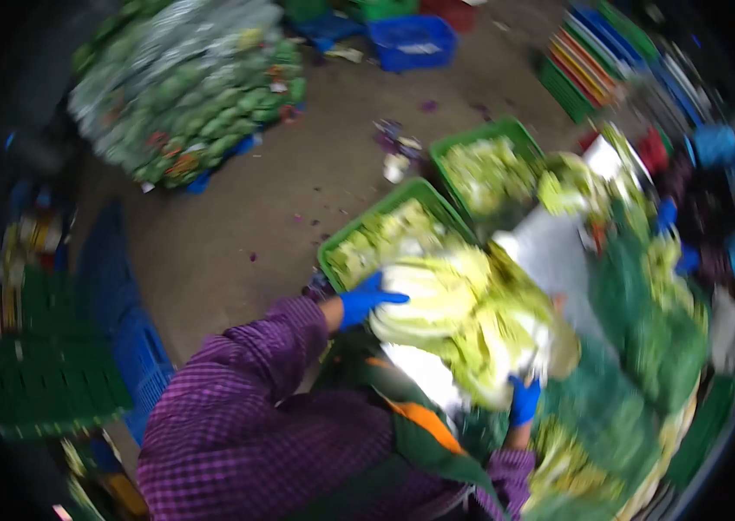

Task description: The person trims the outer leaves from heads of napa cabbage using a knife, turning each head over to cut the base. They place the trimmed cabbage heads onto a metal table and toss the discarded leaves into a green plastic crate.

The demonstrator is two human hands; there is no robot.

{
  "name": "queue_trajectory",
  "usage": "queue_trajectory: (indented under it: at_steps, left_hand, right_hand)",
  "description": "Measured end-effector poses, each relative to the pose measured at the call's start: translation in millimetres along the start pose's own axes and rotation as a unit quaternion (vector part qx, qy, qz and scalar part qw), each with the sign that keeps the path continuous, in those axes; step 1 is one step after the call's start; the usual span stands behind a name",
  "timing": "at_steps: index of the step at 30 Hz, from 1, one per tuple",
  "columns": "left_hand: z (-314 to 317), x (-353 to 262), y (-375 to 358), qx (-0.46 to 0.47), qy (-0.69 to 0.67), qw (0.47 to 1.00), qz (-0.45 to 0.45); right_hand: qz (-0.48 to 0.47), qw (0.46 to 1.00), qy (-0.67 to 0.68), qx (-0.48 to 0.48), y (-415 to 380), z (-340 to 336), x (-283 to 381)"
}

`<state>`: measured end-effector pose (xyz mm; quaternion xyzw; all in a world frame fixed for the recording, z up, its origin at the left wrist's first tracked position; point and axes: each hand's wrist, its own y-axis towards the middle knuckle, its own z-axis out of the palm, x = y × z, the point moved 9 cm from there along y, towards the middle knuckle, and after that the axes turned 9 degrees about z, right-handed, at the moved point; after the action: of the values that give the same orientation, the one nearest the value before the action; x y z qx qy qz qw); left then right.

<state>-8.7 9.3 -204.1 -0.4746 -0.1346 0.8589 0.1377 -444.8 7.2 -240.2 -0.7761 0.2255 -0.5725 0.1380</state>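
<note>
One pale cabbage [433,295], smooth-ribbed and crinkle-edged

At far left, slatted dark green plastic crates [64,382] stand beside a blue crate [150,369] with lattice sides. Above them rises a rounded heap of green produce [203,104], partly under shiny clear film; its small pale tags are too blurred to read. A purple checked sleeve [237,382] leads to the left hand [364,301], blue-gloved and grasping the cabbage's left side. The cabbage lies in front of the body, just beside a green basket [441,205] filled with ragged yellow-green leaves. A second green basket [517,134] beyond it is filled likewise. The right hand [524,401], also blue-gloved, touches frilly leaves [506,343] at the cabbage's lower right; whether it grips them I cannot tell. Farther right come a smooth grey tabletop [550,252], colourful stacked crates [589,61] and soft green netting [645,334].
</note>
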Motion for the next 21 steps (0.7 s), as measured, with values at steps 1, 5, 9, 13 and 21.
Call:
queue_trajectory:
  at_steps: [1,5,9,13,21]
  left_hand:
    - [-12.8,1.5,-4.4,-0.066,-0.001,0.998,0.018]
    - [-14.3,-40.9,-43.2,-0.131,-0.047,0.988,0.072]
    - [-38.3,-96.2,-60.8,-0.160,0.149,0.959,0.180]
    - [-11.6,-156.6,-56.2,-0.060,0.374,0.869,0.319]
    - [128.5,-165.1,10.3,0.285,0.600,0.690,0.290]
  right_hand:
    - [0.001,1.000,0.001,-0.005,8.9,4.7,-14.3]
    - [-0.044,0.999,-0.015,-0.021,7.4,55.8,38.0]
    - [-0.118,0.993,-0.026,0.000,35.7,136.5,80.4]
    - [-0.001,0.991,-0.093,0.098,12.8,192.3,173.8]
    - [-0.151,0.923,-0.019,0.352,-34.6,218.6,228.1]
